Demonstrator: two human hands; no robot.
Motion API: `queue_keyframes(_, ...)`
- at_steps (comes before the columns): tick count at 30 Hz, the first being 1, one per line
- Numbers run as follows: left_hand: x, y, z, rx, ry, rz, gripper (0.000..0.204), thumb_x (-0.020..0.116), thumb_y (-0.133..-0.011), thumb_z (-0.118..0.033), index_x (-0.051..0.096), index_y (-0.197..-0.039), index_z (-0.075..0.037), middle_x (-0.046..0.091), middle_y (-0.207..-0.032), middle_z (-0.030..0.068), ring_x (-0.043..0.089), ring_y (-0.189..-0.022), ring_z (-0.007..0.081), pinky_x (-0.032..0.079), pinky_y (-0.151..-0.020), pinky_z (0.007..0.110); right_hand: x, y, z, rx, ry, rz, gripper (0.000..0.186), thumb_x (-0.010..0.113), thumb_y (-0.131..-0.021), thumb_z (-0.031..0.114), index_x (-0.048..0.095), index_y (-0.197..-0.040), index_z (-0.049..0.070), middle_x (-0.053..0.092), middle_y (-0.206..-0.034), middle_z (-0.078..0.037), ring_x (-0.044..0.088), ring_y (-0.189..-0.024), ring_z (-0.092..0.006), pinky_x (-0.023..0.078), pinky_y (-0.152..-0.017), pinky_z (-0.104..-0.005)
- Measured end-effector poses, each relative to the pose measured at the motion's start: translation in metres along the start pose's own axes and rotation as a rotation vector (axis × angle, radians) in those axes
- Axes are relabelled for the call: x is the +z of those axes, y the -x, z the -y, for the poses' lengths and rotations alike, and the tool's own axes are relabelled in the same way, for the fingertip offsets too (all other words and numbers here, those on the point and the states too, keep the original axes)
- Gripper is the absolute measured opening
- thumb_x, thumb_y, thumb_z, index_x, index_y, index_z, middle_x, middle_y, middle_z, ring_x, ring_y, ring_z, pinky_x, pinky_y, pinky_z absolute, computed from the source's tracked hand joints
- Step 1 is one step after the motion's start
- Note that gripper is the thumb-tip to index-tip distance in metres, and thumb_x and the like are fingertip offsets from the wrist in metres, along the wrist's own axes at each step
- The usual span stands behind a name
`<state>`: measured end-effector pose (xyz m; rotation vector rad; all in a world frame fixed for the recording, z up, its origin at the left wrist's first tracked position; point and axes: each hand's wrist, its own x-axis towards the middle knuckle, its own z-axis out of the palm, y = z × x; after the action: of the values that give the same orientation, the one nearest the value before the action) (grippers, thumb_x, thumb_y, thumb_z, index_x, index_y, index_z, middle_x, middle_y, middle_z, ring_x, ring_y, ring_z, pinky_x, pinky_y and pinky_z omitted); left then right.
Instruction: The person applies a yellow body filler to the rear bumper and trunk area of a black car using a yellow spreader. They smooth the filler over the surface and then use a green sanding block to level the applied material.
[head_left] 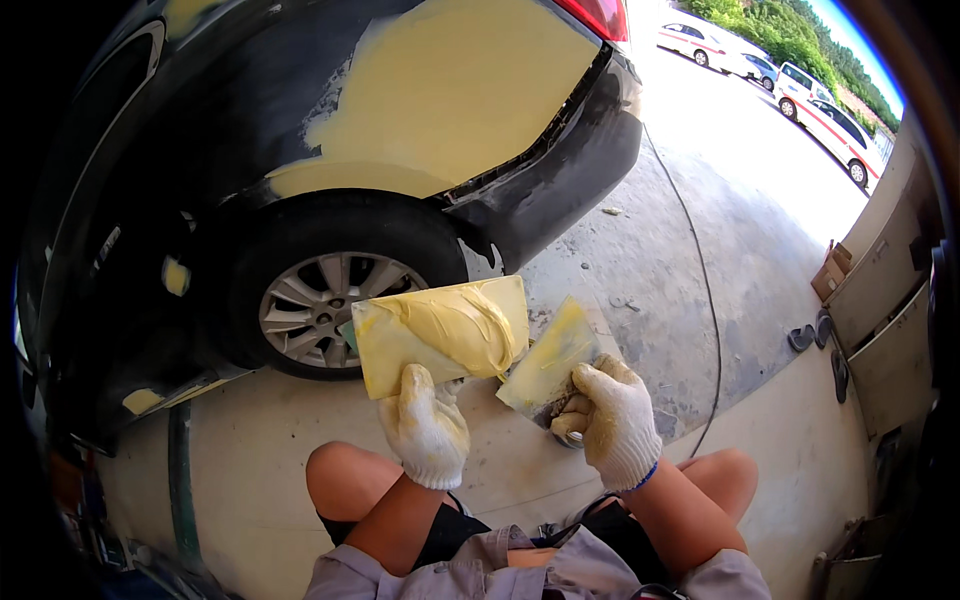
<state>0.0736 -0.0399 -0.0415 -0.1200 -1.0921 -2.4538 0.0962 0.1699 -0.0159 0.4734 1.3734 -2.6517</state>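
Grey shirt (470, 580) and bare knees (343, 476) lie nearest, below a person's two gloved hands. The left hand (428, 430) has its thumb on the near edge of a flat board (380, 365), fingers clamped on it from beneath, though partly hidden. Pale yellow putty (465, 325) lies in a thick, ridged smear across the board's top. Just beside it, the right hand (618, 415) pinches a spreader (550, 358) between thumb and curled fingers, its blade streaked with yellow.

The step in hand looks like working the putty on the board. The next move would seem to call for taking some up on the spreader's edge and keeping the board level.

Beyond the board stands a black car's wheel (330, 310); above it, a broad yellow patch (450, 90) covers the rear panel, the likely place for more putty. A dark cable (705, 290) crosses the floor (655, 220) to the right. Farther off, white cars (835, 130) stand in bright daylight.
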Motion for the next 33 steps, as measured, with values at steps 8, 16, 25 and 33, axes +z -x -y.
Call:
queue_keyframes(8, -0.002, 0.014, 0.002, 0.073, -0.162, 0.227, 0.054, 0.048, -0.109, -0.009, 0.044, -0.161, 0.006, 0.059, -0.155, 0.0205, 0.062, -0.143, 0.0307, 0.052, -0.119, 0.048, 0.016, -0.004, -0.002, 0.021, 0.205, 0.007, 0.034, 0.065, -0.107, 0.015, 0.062, -0.131, -0.009, 0.071, -0.095, -0.015, 0.071, -0.066, -0.0213, 0.064, -0.058, -0.0338)
queue_keyframes(16, -0.008, 0.014, -0.006, -0.034, -0.324, 0.427, 0.057, 0.045, -0.110, -0.010, 0.040, -0.163, 0.011, 0.056, -0.159, 0.0222, 0.058, -0.145, 0.0298, 0.045, -0.125, 0.045, 0.026, -0.004, 0.011, 0.014, 0.213, 0.106, 0.030, 0.065, -0.107, 0.016, 0.062, -0.125, -0.009, 0.070, -0.093, -0.015, 0.072, -0.066, -0.0225, 0.063, -0.058, -0.0334)
queue_keyframes(25, -0.012, 0.006, 0.005, 0.018, -0.488, 0.580, 0.062, 0.047, -0.113, -0.016, 0.037, -0.167, 0.013, 0.057, -0.160, 0.0245, 0.059, -0.147, 0.0312, 0.046, -0.124, 0.042, 0.037, -0.002, 0.031, -0.027, 0.265, 0.119, 0.030, 0.062, -0.108, 0.017, 0.063, -0.124, -0.009, 0.071, -0.094, -0.014, 0.072, -0.067, -0.0194, 0.064, -0.063, -0.0317)
queue_keyframes(33, -0.002, -0.006, 0.006, -0.589, -0.074, -0.109, 0.056, 0.041, -0.117, -0.036, 0.054, -0.156, 0.002, 0.067, -0.145, 0.0222, 0.070, -0.131, 0.0387, 0.058, -0.115, 0.053, 0.024, -0.007, 0.029, -0.219, 0.071, 0.158, 0.039, 0.060, -0.111, 0.013, 0.059, -0.145, -0.006, 0.076, -0.122, -0.021, 0.079, -0.098, -0.0270, 0.067, -0.083, -0.0369)
